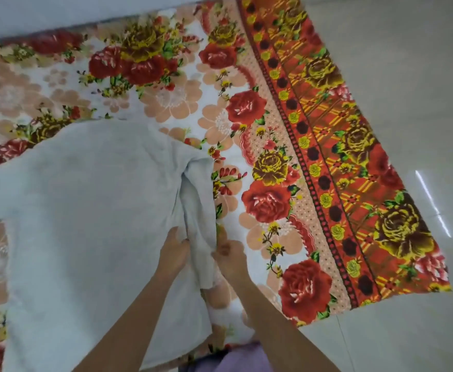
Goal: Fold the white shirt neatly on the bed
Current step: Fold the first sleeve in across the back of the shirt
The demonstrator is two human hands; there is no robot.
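The white shirt [85,210] lies spread over the left and middle of the bed, on a flowered bedsheet [166,84]. One sleeve [197,200] is bunched into a narrow fold along the shirt's right edge. My left hand [173,251] grips this fold from its left side, fingers curled into the cloth. My right hand [229,255] pinches the same fold from the right side, near its lower end. The shirt's left part runs out of view.
The bed's red and yellow flowered border [340,157] hangs down its right side. Pale tiled floor [407,76] lies beyond it on the right. A bit of purple clothing [236,355] shows at the bottom edge.
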